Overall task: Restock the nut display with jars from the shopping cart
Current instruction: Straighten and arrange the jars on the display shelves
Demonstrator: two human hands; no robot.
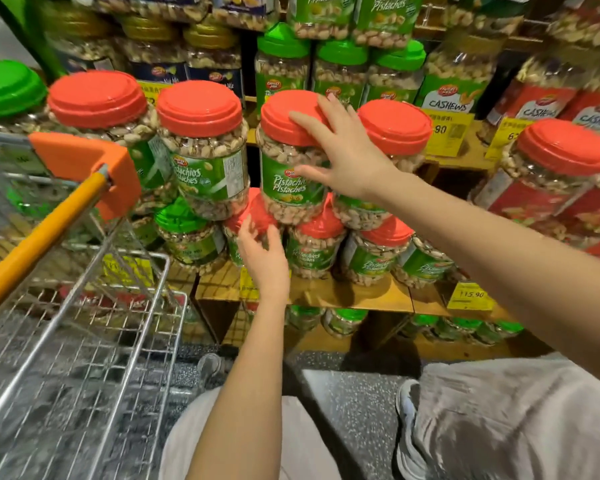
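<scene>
A red-lidded pistachio jar (288,188) was stood upright in the upper tier of the stack, resting on the lids of the jars beneath, between two like jars. The right hand (347,157) was laid against its right side, fingers splayed and straight over the lid, thumb across the label. Below, near the front edge of the wooden shelf (361,296), a tilted lower jar (257,209) was cupped by the left hand (265,261), fingers curled about its shoulder. The shopping cart (84,306) was parked just left of the shelf's corner.
</scene>
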